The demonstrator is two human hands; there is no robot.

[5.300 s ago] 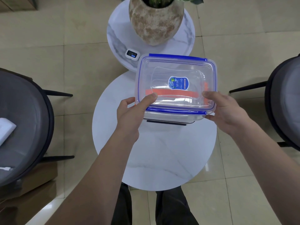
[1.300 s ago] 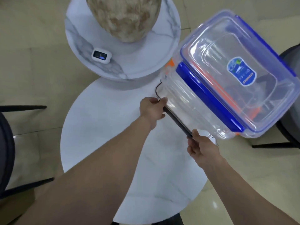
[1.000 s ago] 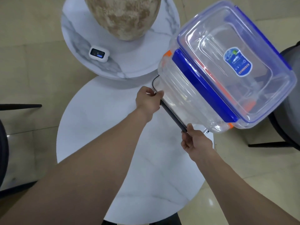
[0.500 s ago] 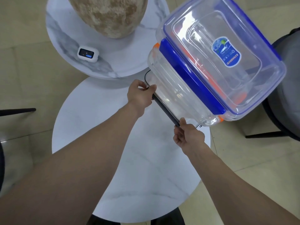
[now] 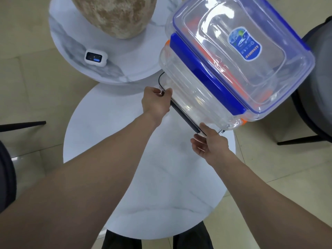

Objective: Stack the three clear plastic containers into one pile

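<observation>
Seen from the head camera, the left hand (image 5: 156, 101) and right hand (image 5: 209, 143) each close their fingers on the near bottom edge of a container pile (image 5: 231, 62) tipped over the white bench's (image 5: 111, 112) far right side.

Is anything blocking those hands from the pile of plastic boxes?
Nothing visible. The left hand and right hand both already touch the bottom edge of the stacked containers.
</observation>
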